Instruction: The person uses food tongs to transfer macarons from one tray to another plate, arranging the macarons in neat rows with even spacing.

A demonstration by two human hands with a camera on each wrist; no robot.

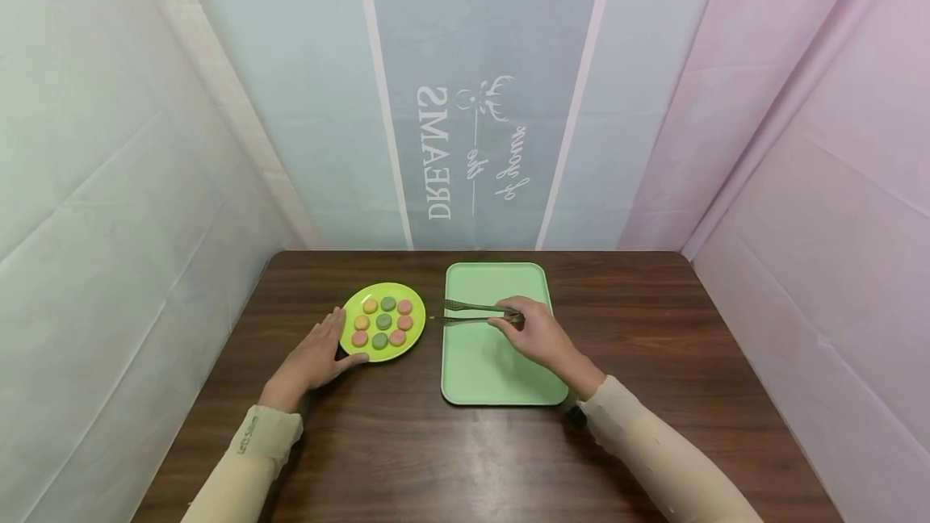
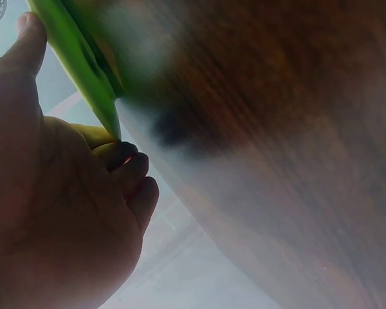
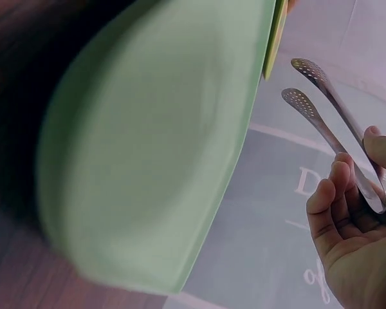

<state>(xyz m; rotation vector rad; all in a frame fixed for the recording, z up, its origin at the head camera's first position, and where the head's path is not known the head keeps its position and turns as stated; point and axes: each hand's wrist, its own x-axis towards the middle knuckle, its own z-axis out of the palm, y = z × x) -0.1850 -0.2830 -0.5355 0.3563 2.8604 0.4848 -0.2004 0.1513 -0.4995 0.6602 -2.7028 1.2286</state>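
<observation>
In the head view my left hand (image 1: pixel 315 353) lies at the left edge of a yellow-green plate (image 1: pixel 416 333), thumb spread from the fingers and both touching the rim. Several macarons sit on the plate in yellow, green and pink; one green macaron (image 1: pixel 383 321) is in the middle. My right hand (image 1: pixel 536 333) holds metal tongs (image 1: pixel 472 307) above a light green tray (image 1: pixel 494 378). The tongs' two arms are spread, their perforated tips point left toward the plate, and nothing is between them. In the right wrist view, the thumb and fingers grip the tongs (image 3: pixel 331 96) near the bend.
Plate and tray stand on a dark wooden table (image 1: pixel 378 442), the plate left of the tray with a narrow strip of wood between. Fabric walls surround the table's back and sides; the back curtain (image 1: pixel 479 23) bears mirrored white lettering. A small dark object (image 1: pixel 576 415) shows beside the right sleeve.
</observation>
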